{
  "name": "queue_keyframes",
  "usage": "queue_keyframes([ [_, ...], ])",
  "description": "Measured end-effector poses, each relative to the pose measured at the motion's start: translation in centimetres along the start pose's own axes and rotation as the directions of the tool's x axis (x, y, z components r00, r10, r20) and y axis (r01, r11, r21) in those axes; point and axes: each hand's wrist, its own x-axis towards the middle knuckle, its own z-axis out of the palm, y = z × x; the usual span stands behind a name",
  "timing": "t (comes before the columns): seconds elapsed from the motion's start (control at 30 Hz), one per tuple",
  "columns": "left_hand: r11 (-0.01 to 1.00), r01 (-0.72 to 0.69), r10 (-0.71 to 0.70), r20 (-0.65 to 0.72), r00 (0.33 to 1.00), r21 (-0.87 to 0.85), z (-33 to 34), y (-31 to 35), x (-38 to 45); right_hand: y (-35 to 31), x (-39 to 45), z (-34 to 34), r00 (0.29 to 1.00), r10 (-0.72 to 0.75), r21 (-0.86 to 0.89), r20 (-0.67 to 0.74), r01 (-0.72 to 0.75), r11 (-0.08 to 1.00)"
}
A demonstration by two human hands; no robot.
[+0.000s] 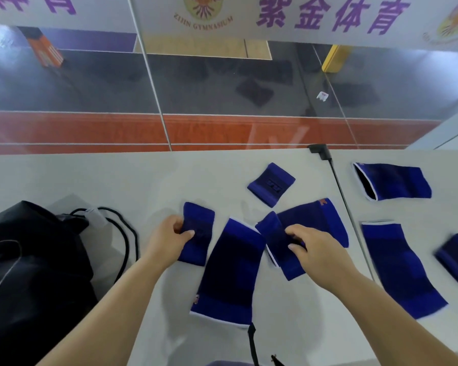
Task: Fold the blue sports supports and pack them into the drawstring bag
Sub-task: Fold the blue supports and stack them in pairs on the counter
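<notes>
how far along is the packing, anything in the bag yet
Early on. No blue support is seen in the black drawstring bag, though its inside is hidden. In hand: the left hand grips a small support, and the right hand holds another. Left: the long sleeve between them and five more spread across the table.

A pale grey table meets glass panels — behind them, dark floor with an orange-red strip.
</notes>
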Motion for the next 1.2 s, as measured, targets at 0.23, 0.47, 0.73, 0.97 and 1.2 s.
queue_keyframes([
  [0.23,0.959,0.089,-0.076,0.058,0.995,-0.270,0.6,1.1,-1.8,-3.6,1.8,0.9,0.999,0.005,0.383,0.050,-0.024,0.924],
  [0.47,0.865,0.228,-0.224,0.062,0.973,-0.447,-0.7,-0.1,-2.9,-9.2,5.1,5.1,0.977,-0.053,0.630,0.207,-0.092,0.771],
  [0.73,0.821,0.281,-0.280,0.078,0.957,-0.496,-1.7,-1.8,-3.0,-10.7,7.6,10.6,0.927,0.005,0.603,0.374,-0.248,0.758],
  [0.97,0.844,0.258,-0.234,0.110,0.966,-0.470,-1.8,-2.6,-2.8,-11.1,8.1,11.7,0.935,-0.023,0.416,0.354,-0.135,0.899],
  [1.2,0.868,0.217,-0.169,0.145,0.975,-0.447,-2.2,-2.4,-2.7,-11.3,8.3,11.5,0.930,-0.043,0.405,0.364,-0.117,0.907],
])
